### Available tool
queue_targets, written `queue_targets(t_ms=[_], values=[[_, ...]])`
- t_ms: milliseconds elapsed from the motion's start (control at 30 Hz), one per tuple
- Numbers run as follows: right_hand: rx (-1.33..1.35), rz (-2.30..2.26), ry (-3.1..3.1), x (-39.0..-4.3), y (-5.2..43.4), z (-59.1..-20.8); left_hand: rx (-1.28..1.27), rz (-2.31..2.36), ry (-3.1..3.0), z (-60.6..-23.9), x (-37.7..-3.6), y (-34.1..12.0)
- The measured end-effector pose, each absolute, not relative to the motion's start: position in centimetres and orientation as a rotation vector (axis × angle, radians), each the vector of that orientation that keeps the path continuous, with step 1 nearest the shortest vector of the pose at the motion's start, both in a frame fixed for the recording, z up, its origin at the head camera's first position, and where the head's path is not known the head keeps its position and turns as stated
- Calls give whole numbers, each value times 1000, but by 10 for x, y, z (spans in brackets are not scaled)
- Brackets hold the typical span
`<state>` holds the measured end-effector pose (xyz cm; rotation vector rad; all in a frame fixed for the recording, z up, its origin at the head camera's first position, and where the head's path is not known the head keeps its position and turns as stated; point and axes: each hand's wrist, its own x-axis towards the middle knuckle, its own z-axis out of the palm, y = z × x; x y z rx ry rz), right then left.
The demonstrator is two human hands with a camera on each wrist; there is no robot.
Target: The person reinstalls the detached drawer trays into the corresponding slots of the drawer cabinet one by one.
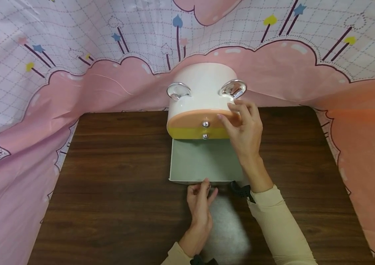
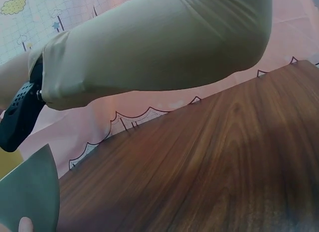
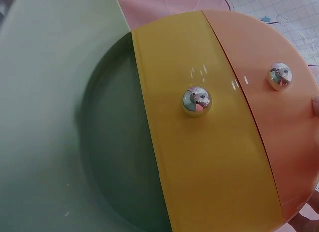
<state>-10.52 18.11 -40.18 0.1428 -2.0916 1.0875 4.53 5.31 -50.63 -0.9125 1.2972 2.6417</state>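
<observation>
A small white drawer cabinet with a rounded body stands at the back of the table. Its front has an orange drawer above a yellow drawer, each with a silver ball knob; both are closed. Below them a green drawer is pulled far out, with nothing seen inside. My left hand holds the green drawer's front at the middle, curled fingers partly hiding what they grip there. My right hand grips the cabinet's right front edge, thumb on the orange face and fingers over the white shell.
Two silver ear-shaped loops stick up from the cabinet's top. The dark wood table spreads around it. A patterned pink and white cloth hangs behind and at both sides. Black wrist straps are worn over the sleeves.
</observation>
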Motion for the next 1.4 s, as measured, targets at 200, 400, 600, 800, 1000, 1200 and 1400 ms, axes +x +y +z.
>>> queue_targets(t_ms=[200, 400, 600, 800, 1000, 1200, 1400], values=[[136, 1087, -2080, -105, 181, -400, -861, 2667, 1287, -509, 42, 51], [144, 1082, -2080, -106, 182, -401, -825, 2631, 1289, -509, 43, 50], [132, 1110, -2079, -106, 181, -401, -749, 2592, 1338, -508, 38, 46], [118, 1105, -2092, -106, 181, -399, -726, 2572, 1365, -508, 28, 40], [124, 1110, -2083, -107, 182, -399, -732, 2545, 1330, -508, 24, 39], [128, 1122, -2078, -107, 182, -401, -726, 2515, 1356, -510, 19, 38], [132, 1119, -2080, -106, 181, -403, -718, 2527, 1361, -511, 11, 37]])
